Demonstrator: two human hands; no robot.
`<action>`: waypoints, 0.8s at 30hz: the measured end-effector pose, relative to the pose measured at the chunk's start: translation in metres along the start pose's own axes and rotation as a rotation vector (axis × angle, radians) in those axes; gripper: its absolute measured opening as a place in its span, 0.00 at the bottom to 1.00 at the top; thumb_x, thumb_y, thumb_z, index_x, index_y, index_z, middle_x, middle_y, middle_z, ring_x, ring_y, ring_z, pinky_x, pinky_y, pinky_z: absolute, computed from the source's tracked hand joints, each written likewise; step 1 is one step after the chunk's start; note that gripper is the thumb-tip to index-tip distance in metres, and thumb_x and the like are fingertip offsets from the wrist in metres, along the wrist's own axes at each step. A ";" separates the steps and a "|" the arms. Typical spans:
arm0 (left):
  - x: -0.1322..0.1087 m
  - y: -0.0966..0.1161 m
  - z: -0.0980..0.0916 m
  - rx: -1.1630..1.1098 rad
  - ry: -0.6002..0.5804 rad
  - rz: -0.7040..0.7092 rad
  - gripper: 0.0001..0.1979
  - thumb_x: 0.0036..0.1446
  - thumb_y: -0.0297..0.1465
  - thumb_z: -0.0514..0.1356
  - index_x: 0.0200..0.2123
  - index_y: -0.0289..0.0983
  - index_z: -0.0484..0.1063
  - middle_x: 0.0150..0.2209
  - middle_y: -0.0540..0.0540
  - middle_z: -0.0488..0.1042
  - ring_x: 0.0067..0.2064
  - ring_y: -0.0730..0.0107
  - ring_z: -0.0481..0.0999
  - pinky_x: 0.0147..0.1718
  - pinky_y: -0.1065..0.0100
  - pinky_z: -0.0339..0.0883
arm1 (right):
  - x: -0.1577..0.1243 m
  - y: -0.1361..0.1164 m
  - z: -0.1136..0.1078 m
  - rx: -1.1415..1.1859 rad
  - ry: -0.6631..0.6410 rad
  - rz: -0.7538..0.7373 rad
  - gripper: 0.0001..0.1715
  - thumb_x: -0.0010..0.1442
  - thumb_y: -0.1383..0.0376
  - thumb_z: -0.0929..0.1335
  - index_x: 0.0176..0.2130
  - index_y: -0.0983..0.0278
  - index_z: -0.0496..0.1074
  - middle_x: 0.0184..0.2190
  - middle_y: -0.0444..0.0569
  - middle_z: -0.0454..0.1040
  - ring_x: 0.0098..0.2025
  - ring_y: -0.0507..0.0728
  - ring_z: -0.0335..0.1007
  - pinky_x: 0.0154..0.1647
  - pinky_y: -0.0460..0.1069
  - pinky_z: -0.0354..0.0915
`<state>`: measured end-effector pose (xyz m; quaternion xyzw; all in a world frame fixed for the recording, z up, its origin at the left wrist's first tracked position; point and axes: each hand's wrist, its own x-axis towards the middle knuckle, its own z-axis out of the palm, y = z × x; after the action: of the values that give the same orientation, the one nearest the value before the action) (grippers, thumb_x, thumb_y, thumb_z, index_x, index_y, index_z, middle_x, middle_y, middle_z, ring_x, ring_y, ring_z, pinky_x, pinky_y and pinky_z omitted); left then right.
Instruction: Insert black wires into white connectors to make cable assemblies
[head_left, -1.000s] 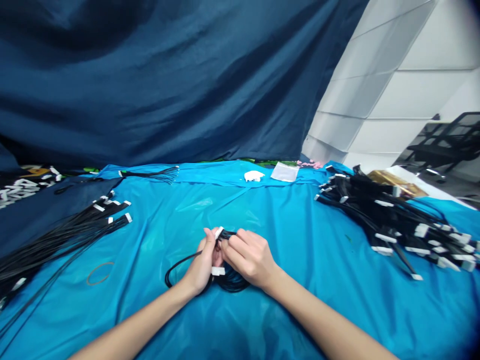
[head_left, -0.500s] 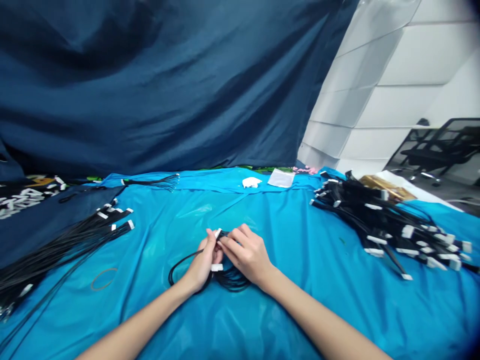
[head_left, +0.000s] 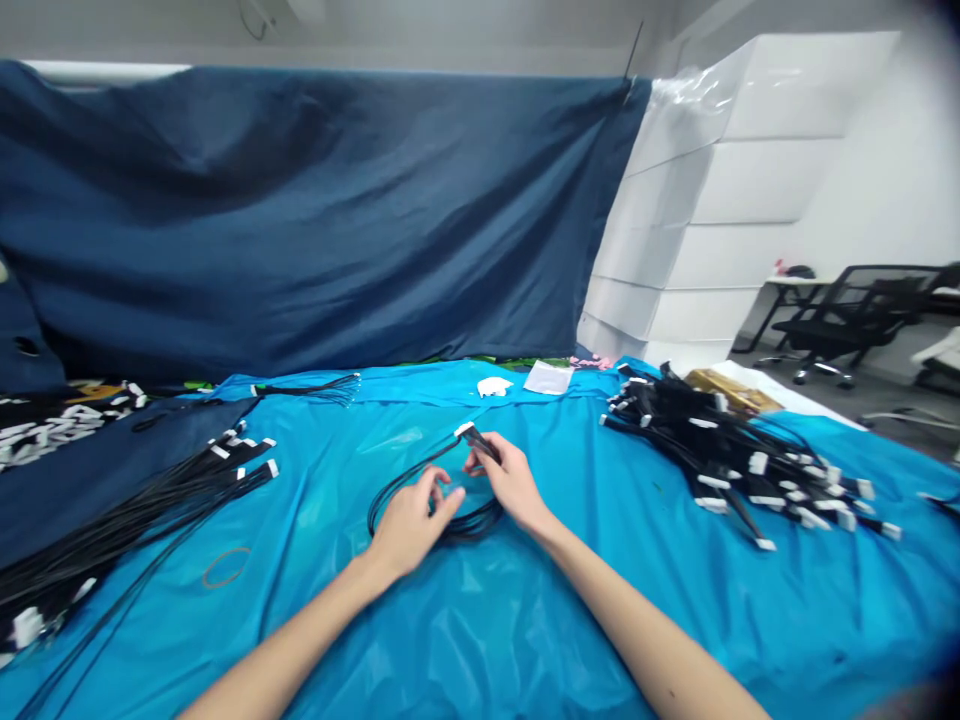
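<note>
A coiled black cable [head_left: 420, 478] with a white connector [head_left: 464, 430] lies on the bright blue cloth [head_left: 525, 620] in the middle. My right hand [head_left: 510, 480] pinches the cable just behind the white connector, lifted a little off the cloth. My left hand [head_left: 411, 520] rests over the coil with fingers curled and pressing on the loops.
A heap of coiled black cables with white connectors [head_left: 735, 450] lies at the right. Straight black cables [head_left: 135, 510] lie in a bundle at the left, with a rubber band [head_left: 225, 566] near them. A dark blue curtain [head_left: 300, 220] hangs behind; a white packet [head_left: 549, 377] lies at the far edge.
The view has tilted upward. My right hand has pulled the connector end up and away from the coil. My left hand has let go of the connector and dropped onto the loops.
</note>
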<state>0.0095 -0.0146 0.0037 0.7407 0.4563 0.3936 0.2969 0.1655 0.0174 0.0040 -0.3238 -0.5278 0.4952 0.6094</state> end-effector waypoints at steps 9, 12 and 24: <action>0.007 -0.006 -0.003 0.936 0.049 0.683 0.15 0.55 0.40 0.51 0.33 0.33 0.68 0.42 0.37 0.70 0.46 0.55 0.67 0.46 0.54 0.58 | 0.022 -0.025 -0.026 0.518 0.166 0.072 0.06 0.54 0.69 0.61 0.27 0.65 0.65 0.34 0.52 0.75 0.45 0.57 0.70 0.51 0.55 0.63; 0.011 -0.018 -0.002 1.046 0.087 0.778 0.13 0.56 0.35 0.52 0.38 0.31 0.68 0.45 0.36 0.70 0.45 0.58 0.69 0.43 0.58 0.62 | 0.025 -0.030 -0.033 0.633 0.203 0.109 0.11 0.54 0.72 0.58 0.24 0.65 0.64 0.32 0.54 0.75 0.44 0.57 0.70 0.51 0.56 0.63; 0.010 -0.007 -0.011 0.612 0.154 0.722 0.07 0.52 0.32 0.57 0.27 0.35 0.72 0.57 0.40 0.58 0.59 0.54 0.54 0.55 0.50 0.50 | 0.033 -0.030 -0.048 0.740 0.264 0.108 0.13 0.57 0.70 0.60 0.23 0.65 0.66 0.33 0.53 0.76 0.45 0.55 0.70 0.51 0.51 0.64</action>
<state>0.0002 -0.0021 0.0069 0.8739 0.2853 0.3730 -0.1253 0.2180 0.0457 0.0309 -0.1706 -0.2132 0.6376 0.7204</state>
